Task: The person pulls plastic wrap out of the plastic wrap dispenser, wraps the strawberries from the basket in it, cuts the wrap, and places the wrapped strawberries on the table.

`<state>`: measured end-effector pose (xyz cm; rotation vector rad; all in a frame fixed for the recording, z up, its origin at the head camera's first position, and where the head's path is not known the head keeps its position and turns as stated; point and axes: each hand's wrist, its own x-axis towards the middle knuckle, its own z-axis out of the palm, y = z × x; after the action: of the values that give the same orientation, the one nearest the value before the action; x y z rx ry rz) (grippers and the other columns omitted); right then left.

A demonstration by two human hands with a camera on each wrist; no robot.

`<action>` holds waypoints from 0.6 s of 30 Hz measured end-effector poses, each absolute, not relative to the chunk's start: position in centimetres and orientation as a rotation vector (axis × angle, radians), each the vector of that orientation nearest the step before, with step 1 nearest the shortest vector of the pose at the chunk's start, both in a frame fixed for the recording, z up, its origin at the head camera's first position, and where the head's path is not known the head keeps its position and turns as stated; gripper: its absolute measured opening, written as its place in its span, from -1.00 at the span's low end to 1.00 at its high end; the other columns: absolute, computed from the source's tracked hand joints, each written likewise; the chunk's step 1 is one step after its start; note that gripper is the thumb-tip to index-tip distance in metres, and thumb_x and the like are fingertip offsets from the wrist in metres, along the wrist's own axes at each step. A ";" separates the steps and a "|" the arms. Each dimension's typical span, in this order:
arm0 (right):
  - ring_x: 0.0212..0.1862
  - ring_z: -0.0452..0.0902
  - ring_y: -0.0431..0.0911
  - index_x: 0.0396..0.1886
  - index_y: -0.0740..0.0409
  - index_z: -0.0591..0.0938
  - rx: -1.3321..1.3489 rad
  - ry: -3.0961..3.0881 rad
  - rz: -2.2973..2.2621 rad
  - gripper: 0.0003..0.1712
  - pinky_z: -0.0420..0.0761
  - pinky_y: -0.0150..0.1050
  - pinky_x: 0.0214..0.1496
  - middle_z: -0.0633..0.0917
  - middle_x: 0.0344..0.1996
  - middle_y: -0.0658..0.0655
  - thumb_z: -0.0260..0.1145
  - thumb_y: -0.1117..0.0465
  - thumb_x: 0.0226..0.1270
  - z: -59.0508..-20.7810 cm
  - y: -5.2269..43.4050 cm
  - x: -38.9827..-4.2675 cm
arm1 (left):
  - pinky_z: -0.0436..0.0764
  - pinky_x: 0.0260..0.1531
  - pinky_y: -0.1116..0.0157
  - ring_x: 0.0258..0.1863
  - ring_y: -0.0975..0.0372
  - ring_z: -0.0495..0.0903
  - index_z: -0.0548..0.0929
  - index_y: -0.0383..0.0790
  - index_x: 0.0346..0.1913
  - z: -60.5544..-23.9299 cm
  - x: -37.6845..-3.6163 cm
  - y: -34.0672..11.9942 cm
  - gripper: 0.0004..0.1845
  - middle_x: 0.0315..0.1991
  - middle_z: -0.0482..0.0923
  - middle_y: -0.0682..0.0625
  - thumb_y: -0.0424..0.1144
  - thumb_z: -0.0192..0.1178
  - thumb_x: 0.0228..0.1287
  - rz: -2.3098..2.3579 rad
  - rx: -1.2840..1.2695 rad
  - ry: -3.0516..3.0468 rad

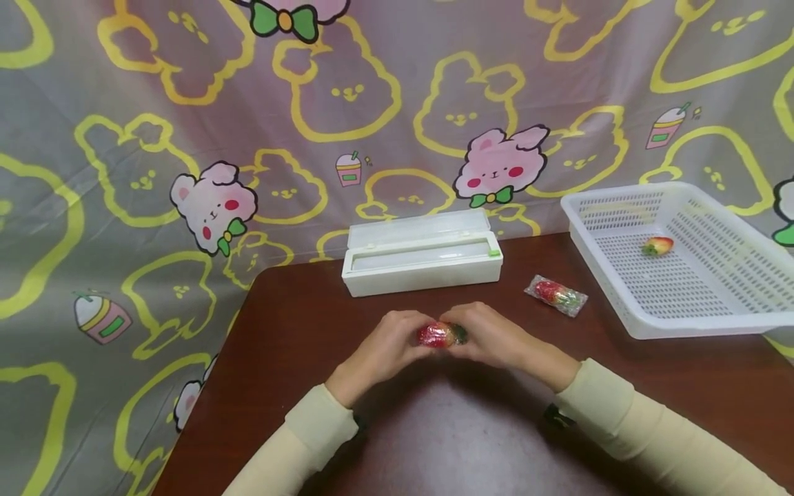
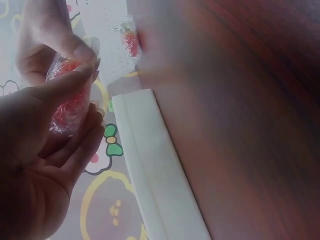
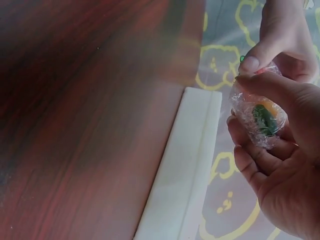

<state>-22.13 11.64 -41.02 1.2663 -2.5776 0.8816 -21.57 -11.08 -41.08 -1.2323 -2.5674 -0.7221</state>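
Observation:
Between my two hands, above the middle of the table, is a strawberry (image 1: 438, 335) wrapped in clear plastic film. My left hand (image 1: 392, 342) holds its red end, thumb on the near side and fingers on the far side. The green leafy end is pinched by my right hand (image 1: 490, 337), which also has loose film (image 3: 267, 141) beneath its thumb. In the left wrist view the red side of the strawberry (image 2: 70, 102) shows through the crinkled film. Both thumbs meet on top of the wrapping.
Behind my hands stands a white film dispenser box (image 1: 422, 279) with its lid raised. A second wrapped strawberry (image 1: 556, 295) lies on the dark table (image 1: 291, 324) to the right. Beyond it, a white plastic basket (image 1: 604, 275) holds an unwrapped strawberry (image 1: 657, 245). A patterned curtain (image 1: 397, 151) hangs behind.

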 end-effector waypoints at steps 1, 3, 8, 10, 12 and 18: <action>-0.30 0.54 -0.26 -0.14 0.14 0.73 1.268 -2.576 0.882 -0.69 0.56 -0.34 -0.27 0.71 -0.32 -0.08 0.58 0.24 0.11 -41.0 11.6 -22.1 | 0.65 -0.16 0.39 -0.23 0.30 0.65 0.74 -0.24 -0.02 -41.1 -21.6 -11.1 -0.65 -0.19 0.74 0.02 -0.19 0.54 0.17 -0.728 -1.239 -2.565; -0.30 0.54 -0.26 -0.14 0.14 0.73 1.268 -2.576 0.876 -0.69 0.57 -0.34 -0.27 0.71 -0.31 -0.08 0.59 0.24 0.10 -40.9 11.6 -22.0 | 0.63 -0.20 0.42 -0.27 0.32 0.63 0.75 -0.24 -0.03 -41.0 -21.6 -11.1 -0.66 -0.21 0.73 0.03 -0.21 0.54 0.17 -0.739 -1.250 -2.556; -0.33 0.52 -0.26 -0.15 0.12 0.73 1.281 -2.591 0.859 -0.71 0.55 -0.35 -0.30 0.68 -0.34 -0.08 0.58 0.25 0.11 -40.7 11.7 -21.8 | 0.62 -0.21 0.45 -0.28 0.32 0.63 0.76 -0.26 -0.04 -41.0 -21.5 -10.9 -0.67 -0.21 0.74 0.02 -0.20 0.54 0.17 -0.734 -1.255 -2.560; -0.33 0.51 -0.27 -0.15 0.12 0.72 1.286 -2.597 0.848 -0.71 0.55 -0.36 -0.30 0.67 -0.35 -0.08 0.57 0.25 0.12 -40.7 11.7 -21.8 | 0.62 -0.20 0.46 -0.27 0.33 0.63 0.76 -0.26 -0.04 -41.0 -21.5 -10.8 -0.67 -0.21 0.74 0.01 -0.20 0.54 0.17 -0.725 -1.253 -2.564; -0.33 0.51 -0.27 -0.15 0.13 0.73 1.287 -2.601 0.844 -0.71 0.55 -0.36 -0.30 0.67 -0.35 -0.09 0.57 0.24 0.13 -40.6 11.8 -21.8 | 0.62 -0.20 0.46 -0.27 0.33 0.64 0.76 -0.25 -0.05 -41.0 -21.5 -10.7 -0.67 -0.21 0.74 0.02 -0.20 0.54 0.17 -0.732 -1.251 -2.565; -0.30 0.54 -0.26 -0.07 0.15 0.73 1.232 -2.648 0.763 -0.65 0.59 -0.32 -0.26 0.70 -0.30 -0.06 0.58 0.18 0.16 -40.2 12.5 -21.7 | 0.64 -0.03 0.35 -0.10 0.27 0.66 0.67 -0.26 0.11 -40.7 -21.6 -10.5 -0.48 -0.03 0.71 -0.01 -0.12 0.56 0.14 -0.780 -1.232 -2.610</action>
<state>-21.74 12.47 -40.18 1.2319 -2.6482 0.7633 -21.62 -10.52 -40.70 -1.2316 -2.6105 -0.7803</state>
